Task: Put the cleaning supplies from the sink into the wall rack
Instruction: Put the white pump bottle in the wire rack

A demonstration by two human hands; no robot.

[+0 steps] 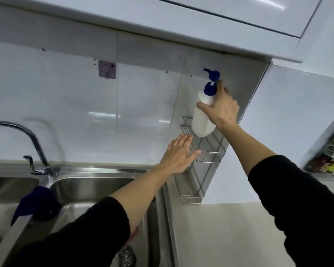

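Double-bowl stainless steel sink [96, 186] at near left, curved chrome tap [30, 139] behind it. Two-tier silver wire wall rack [206, 149] on the right wall, past the sink's right end. White plastic pump bottle with blue pump head [202, 114] stands tilted, base in the rack's upper tier. Right hand [221, 108] clamped on the bottle's shoulder, grip well above the base. Left hand [178, 155] flat, fingers straight, touching the rack's front rail. Dark purple cloth [37, 204] draped on the sink divider. Steel scourer [126, 256] low in the right bowl.
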